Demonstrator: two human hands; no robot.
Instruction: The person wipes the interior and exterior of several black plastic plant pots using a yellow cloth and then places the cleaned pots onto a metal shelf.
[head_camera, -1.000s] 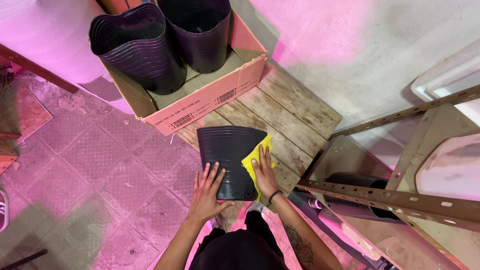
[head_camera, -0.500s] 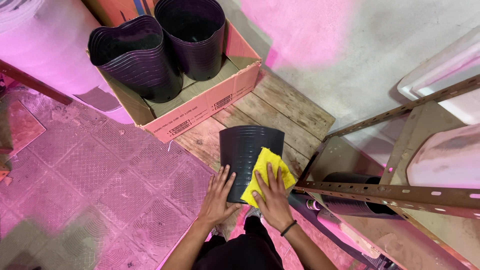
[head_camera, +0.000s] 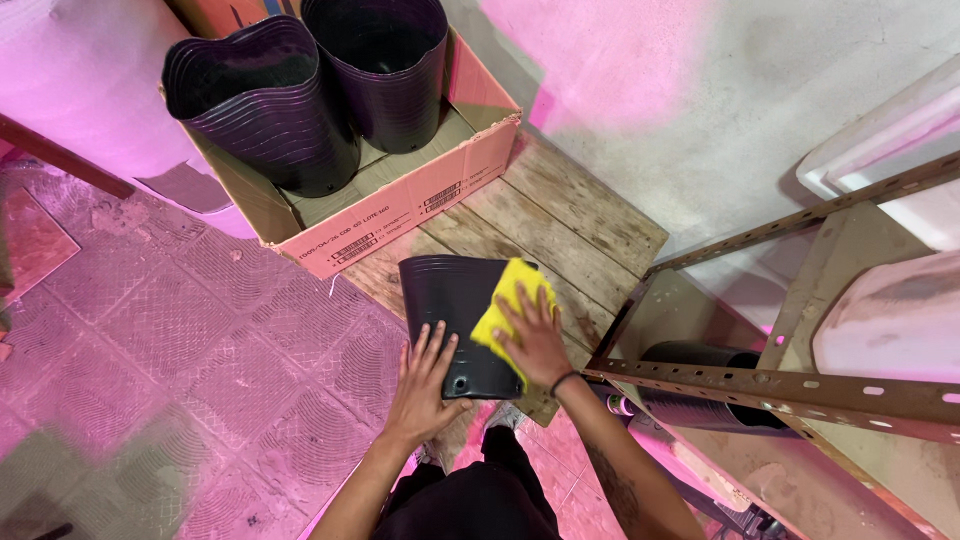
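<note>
1. Black plastic pot (head_camera: 455, 315) lies on its side on the wooden pallet (head_camera: 575, 215), its wide mouth toward the cardboard box (head_camera: 400, 205) and its base toward the person; small holes show in the base.
2. Left hand (head_camera: 428, 375) rests flat on the lower left part of the pot, fingers spread and open, pressing it down; it is not closed around anything.
3. Right hand (head_camera: 537, 335) lies on the right side of the pot with a yellow cloth (head_camera: 510, 300) under its fingers; the fingers bend a little over the cloth, which touches the wall of the pot; a dark band is on this wrist.
4. Behind the pot, the box stands on the pallet and holds two stacks of black pots (head_camera: 265, 100), side by side.
5. To the right stands a rusty metal rack (head_camera: 770, 385) with holes along its bars; another dark pot (head_camera: 700, 385) lies low inside it.
6. Patterned floor tiles (head_camera: 200, 360) are to the left of the pallet, under pink light.
</note>
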